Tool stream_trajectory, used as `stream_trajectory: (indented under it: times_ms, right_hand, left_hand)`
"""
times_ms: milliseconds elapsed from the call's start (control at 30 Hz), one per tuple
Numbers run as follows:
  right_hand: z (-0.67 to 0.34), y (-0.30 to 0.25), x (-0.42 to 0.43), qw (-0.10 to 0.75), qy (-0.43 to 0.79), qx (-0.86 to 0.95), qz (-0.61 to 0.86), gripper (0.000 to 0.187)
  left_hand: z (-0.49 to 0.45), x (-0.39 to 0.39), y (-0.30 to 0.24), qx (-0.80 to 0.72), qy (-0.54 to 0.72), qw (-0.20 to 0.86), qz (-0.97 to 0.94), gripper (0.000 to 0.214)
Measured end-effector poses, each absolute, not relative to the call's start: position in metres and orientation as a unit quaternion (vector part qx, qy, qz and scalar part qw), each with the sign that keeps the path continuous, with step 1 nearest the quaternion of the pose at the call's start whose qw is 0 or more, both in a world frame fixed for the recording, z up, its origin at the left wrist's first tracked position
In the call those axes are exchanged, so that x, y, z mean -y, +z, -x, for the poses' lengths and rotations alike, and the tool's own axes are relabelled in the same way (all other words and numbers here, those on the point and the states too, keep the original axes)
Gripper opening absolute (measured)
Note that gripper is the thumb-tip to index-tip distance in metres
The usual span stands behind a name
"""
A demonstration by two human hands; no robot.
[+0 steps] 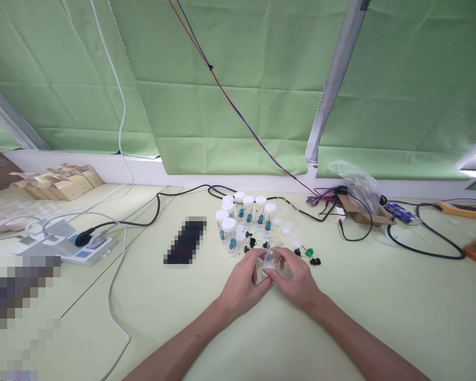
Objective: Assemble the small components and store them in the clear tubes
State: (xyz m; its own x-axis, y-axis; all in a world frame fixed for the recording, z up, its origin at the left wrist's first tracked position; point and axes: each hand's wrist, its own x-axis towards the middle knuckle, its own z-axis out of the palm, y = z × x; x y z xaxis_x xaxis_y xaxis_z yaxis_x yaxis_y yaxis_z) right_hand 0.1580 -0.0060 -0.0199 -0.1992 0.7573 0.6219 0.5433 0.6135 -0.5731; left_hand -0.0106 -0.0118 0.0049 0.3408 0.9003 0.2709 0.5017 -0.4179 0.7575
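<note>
In the head view my left hand (244, 283) and my right hand (299, 278) meet over the table, fingers closed around a small clear vial (268, 262). A white part of it faces me and a bluish piece shows inside; my fingers hide the rest. Just beyond my hands stand several clear vials with white caps, such as the nearest capped vial (231, 244), each with a blue-topped, needle-like piece inside. Black small parts (253, 242) and thin rods lie between these vials and my hands. A green part (309, 252) and a black part (316, 261) lie right of my right hand.
Uncapped clear vials (287, 225) stand behind on the right. At the left lie a white power strip (83, 251), cables and cardboard pieces (59, 182). A blurred dark rectangle (185, 241) lies left of the vials. An open carton (365, 211) with a plastic bag stands back right.
</note>
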Motion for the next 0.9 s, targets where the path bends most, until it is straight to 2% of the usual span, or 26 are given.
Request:
stream_trajectory:
  times_ms: [200, 333, 633, 900]
  right_hand:
    - [-0.16, -0.017, 0.007, 0.437, 0.172, 0.779, 0.416, 0.028]
    - [-0.163, -0.015, 0.005, 0.449, 0.176, 0.777, 0.405, 0.024]
    - [-0.173, -0.019, -0.009, 0.488, 0.073, 0.703, 0.512, 0.02]
    - [-0.181, -0.026, -0.016, 0.396, 0.049, 0.727, 0.559, 0.024]
  left_hand:
    - [0.01, 0.011, 0.004, -0.461, 0.324, 0.299, -0.77, 0.028]
    - [0.011, 0.009, 0.002, -0.473, 0.322, 0.292, -0.766, 0.024]
    - [0.011, 0.009, 0.0, -0.506, 0.316, 0.277, -0.753, 0.024]
    - [0.011, 0.008, -0.002, -0.511, 0.311, 0.277, -0.752, 0.028]
